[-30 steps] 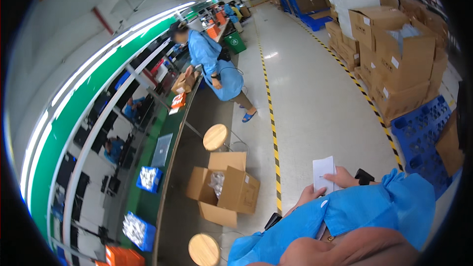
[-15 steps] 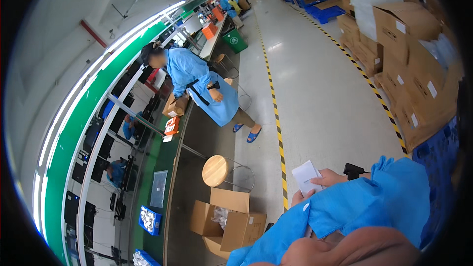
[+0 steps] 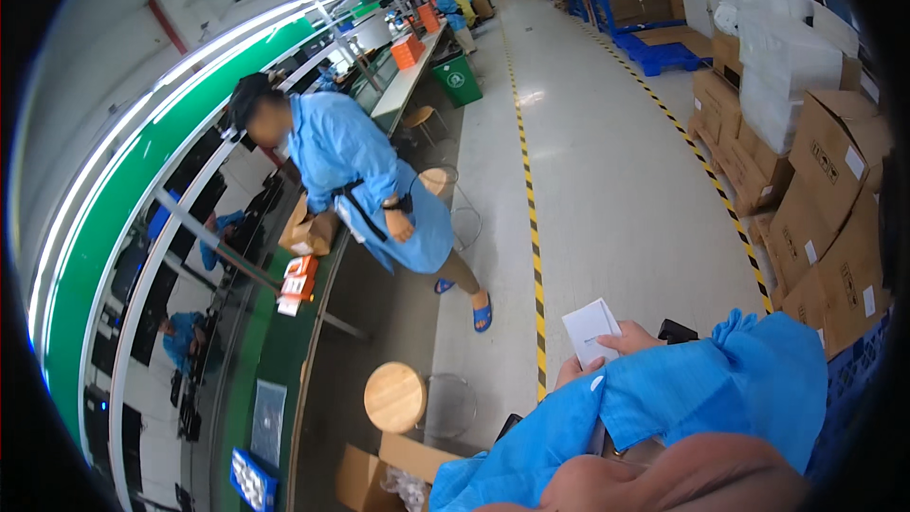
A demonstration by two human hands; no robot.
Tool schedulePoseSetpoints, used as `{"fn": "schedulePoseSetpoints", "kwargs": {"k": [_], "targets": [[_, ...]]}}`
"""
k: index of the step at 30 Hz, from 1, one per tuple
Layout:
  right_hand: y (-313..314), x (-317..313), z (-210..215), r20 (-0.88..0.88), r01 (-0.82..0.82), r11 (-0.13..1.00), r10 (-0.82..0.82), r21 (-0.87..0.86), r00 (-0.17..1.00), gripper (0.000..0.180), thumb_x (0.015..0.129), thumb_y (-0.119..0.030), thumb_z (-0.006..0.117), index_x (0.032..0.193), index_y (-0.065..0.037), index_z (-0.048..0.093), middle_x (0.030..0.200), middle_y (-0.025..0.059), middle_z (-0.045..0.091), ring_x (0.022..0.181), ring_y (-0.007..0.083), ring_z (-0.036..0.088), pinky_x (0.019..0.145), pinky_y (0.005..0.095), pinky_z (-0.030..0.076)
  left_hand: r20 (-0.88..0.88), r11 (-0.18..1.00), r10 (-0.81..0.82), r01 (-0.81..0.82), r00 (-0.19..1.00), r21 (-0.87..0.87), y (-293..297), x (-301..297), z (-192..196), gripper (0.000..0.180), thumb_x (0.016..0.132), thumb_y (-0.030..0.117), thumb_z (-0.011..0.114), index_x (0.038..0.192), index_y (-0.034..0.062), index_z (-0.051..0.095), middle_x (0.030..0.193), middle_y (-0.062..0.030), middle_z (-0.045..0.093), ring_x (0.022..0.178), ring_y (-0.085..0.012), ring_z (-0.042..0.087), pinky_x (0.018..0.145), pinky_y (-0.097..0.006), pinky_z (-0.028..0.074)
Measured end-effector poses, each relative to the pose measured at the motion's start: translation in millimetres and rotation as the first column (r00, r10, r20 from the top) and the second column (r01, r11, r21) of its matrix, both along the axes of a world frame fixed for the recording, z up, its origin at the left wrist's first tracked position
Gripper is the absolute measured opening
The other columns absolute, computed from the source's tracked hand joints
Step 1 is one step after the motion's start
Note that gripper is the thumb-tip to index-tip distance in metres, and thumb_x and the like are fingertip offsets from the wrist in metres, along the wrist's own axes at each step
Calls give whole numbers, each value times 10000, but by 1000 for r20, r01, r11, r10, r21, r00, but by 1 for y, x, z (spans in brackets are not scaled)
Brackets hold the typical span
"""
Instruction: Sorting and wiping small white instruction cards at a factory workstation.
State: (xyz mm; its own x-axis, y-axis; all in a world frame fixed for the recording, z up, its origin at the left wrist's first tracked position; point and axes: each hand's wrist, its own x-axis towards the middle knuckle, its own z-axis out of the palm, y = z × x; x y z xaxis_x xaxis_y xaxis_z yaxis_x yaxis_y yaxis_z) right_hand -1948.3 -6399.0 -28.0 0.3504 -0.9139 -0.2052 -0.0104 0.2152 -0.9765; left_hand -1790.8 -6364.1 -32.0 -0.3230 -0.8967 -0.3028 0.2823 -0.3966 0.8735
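A small white booklet or folded leaflet (image 3: pixel 586 323) is held out in front of me, low on the right side of the view. My right hand (image 3: pixel 629 338) grips its right edge, the thumb lying across the front. At the lower edge my left hand (image 3: pixel 572 373) closes on the same leaflet, its fingers partly hidden by my blue sleeve. Below my hands, the blue sleeves cover most of my forearms.
To the left, a green workbench (image 3: pixel 308 322) holds a blue bin (image 3: pixel 254 482) of small white parts. A wooden stool (image 3: pixel 395 397) and an open carton (image 3: pixel 417 458) stand beside it. A co-worker (image 3: pixel 351 161) leans over the bench. Stacked cartons (image 3: pixel 820 161) line the right.
My view has moved forward along the aisle; the stool, carton and co-worker have shifted down and left. Both hands still hold the leaflet.
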Motion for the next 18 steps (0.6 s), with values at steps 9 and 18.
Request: {"fn": "schedulePoseSetpoints", "kwargs": {"k": [9, 18], "targets": [[-183, -15, -10, 186, 46, 989, -72, 140, 980, 377, 860, -182, 470, 1155, 49, 435, 1089, 158, 525, 1006, 233, 501, 848, 337, 398, 351, 992, -115, 123, 929, -1, -198, -9, -5, 294, 811, 100, 564, 1059, -49, 510, 923, -120, 603, 817, -166, 573, 709, -290, 463], [-423, -30, -14, 175, -248, 968, 236, 47, 956, 372, 897, -239, 405, 1121, 52, 465, 1018, 120, 556, 926, 173, 513, 826, 306, 401, 366, 978, 205, -206, 908, -36, -389, -27, 10, 291, 801, 91, 576, 1045, -56, 516, 903, -118, 609, 759, -165, 578, 665, -286, 467]]}}
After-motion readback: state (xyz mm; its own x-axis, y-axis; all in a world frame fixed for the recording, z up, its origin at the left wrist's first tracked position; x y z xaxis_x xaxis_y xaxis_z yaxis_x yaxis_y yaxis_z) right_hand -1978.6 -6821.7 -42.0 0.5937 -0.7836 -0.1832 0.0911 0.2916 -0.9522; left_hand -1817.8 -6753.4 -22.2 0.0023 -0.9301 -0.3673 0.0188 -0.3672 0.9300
